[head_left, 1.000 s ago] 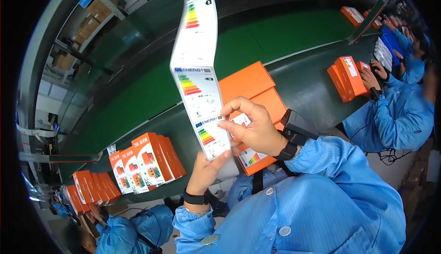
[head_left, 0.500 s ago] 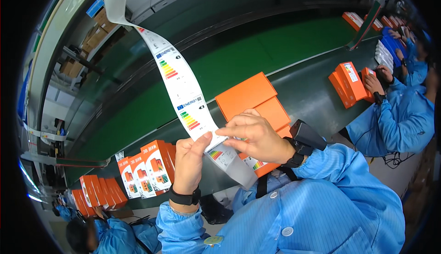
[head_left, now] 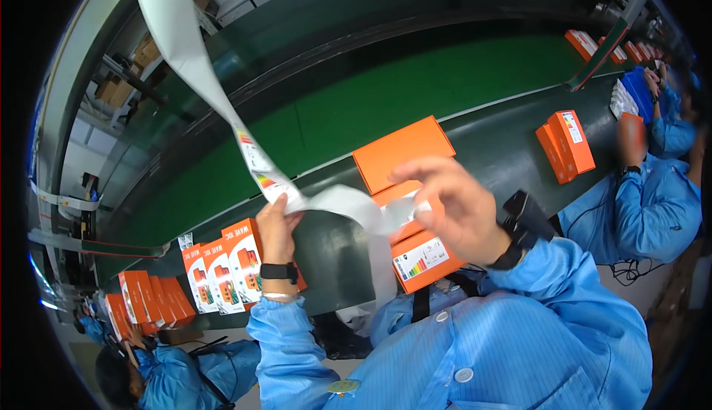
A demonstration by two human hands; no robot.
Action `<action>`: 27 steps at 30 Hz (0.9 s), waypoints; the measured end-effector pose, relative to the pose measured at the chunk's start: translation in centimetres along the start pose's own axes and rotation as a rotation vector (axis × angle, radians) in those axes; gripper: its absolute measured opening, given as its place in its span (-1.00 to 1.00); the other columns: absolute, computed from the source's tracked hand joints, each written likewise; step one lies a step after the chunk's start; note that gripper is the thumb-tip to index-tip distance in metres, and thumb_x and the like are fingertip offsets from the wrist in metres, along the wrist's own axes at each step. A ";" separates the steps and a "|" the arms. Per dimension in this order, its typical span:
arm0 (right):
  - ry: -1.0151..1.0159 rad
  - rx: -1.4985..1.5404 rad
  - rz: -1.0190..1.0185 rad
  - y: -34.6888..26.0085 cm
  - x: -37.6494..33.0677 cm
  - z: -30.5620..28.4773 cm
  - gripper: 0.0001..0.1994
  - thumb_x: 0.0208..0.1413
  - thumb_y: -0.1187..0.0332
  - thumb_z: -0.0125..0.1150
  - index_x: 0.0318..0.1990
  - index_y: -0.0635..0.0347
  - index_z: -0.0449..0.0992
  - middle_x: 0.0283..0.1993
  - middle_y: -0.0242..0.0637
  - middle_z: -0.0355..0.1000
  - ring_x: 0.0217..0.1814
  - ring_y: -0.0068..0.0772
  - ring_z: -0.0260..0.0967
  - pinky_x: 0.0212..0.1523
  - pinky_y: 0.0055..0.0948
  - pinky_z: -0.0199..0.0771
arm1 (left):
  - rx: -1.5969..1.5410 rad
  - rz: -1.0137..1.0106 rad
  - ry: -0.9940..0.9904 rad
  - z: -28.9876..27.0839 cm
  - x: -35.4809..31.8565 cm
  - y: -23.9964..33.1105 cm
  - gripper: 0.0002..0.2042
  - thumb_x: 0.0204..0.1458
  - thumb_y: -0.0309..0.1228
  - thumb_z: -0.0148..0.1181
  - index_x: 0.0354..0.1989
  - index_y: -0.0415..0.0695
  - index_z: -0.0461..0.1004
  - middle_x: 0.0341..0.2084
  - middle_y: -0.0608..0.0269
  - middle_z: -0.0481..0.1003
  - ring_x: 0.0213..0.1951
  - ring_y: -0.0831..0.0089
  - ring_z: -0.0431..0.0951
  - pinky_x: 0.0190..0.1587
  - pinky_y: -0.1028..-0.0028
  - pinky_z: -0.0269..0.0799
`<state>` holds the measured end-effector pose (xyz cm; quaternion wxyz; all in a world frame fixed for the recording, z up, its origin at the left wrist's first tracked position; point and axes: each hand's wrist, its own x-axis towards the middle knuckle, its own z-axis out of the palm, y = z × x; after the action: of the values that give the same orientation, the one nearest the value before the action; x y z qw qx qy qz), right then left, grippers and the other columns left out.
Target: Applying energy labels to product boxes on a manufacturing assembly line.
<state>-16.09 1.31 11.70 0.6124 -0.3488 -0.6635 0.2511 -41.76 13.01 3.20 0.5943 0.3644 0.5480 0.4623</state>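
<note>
My left hand [head_left: 277,230] is closed on a long white strip of printed labels [head_left: 259,169] that comes down from the upper left. Beyond my fingers the strip's loose end [head_left: 383,269] curls right and hangs down. My right hand [head_left: 466,213] is raised over the orange boxes, with a small pale label [head_left: 399,215], blurred by motion, at its thumb and fingertips. Beneath and beside that hand lie a plain orange box [head_left: 404,150], a second one mostly covered, and a nearer orange box [head_left: 424,263] bearing a colour-barred label.
Orange-and-white boxes [head_left: 241,258] stand in a row at left, with more orange boxes [head_left: 152,299] beyond. Two orange boxes [head_left: 569,146] stand at right, near a co-worker's blue sleeve [head_left: 630,210]. A green conveyor belt [head_left: 334,128] runs behind the dark bench.
My right hand has moved right, away from the strip, with a label at its fingertips. My left hand has shifted left and slightly up with the strip, whose end now curls.
</note>
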 end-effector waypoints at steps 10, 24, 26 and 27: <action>-0.590 -0.202 0.387 13.7 3.1 -3.8 -0.47 0.10 0.49 -0.16 0.25 0.01 -0.06 0.09 -0.11 0.23 -0.03 -0.32 0.31 -0.11 -0.43 0.35 | 0.649 -0.043 -0.031 -9.2 6.3 -11.2 -0.80 -0.11 -0.55 -0.04 -0.34 -0.31 0.49 -0.54 0.13 0.51 -0.46 0.46 0.50 -0.41 0.50 0.38; -1.069 -0.441 0.528 17.8 6.9 -0.1 -0.38 0.01 0.55 -0.15 0.26 -0.08 -0.11 -0.48 -0.04 0.34 -0.64 -0.37 0.23 -0.60 -0.34 0.19 | -0.296 -0.324 -0.344 2.5 1.0 -5.5 -0.75 -0.11 -0.58 -0.03 -0.20 -0.37 0.29 -0.46 0.05 0.44 -0.43 0.34 0.48 -0.32 0.45 0.41; -1.075 -0.423 0.516 18.8 6.6 0.1 -0.37 0.01 0.54 -0.14 0.26 -0.08 -0.11 -0.54 -0.09 0.32 -0.67 -0.42 0.19 -0.64 -0.38 0.15 | -0.242 -0.323 -0.289 4.1 1.1 -5.8 -0.75 -0.09 -0.56 0.02 -0.19 -0.34 0.31 -0.52 0.18 0.39 -0.49 0.44 0.40 -0.37 0.51 0.36; -1.072 -0.413 0.503 19.1 6.6 0.3 -0.37 0.01 0.53 -0.14 0.27 -0.08 -0.12 -0.59 -0.13 0.29 -0.71 -0.47 0.16 -0.69 -0.42 0.10 | -0.197 -0.306 -0.256 4.8 1.1 -5.9 -0.74 -0.08 -0.53 0.05 -0.18 -0.33 0.30 -0.53 0.21 0.37 -0.49 0.46 0.39 -0.38 0.51 0.34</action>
<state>-13.42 18.44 1.32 0.0367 -0.4311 -0.8108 0.3941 -36.12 12.61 -2.07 0.7549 0.2727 0.4694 0.3680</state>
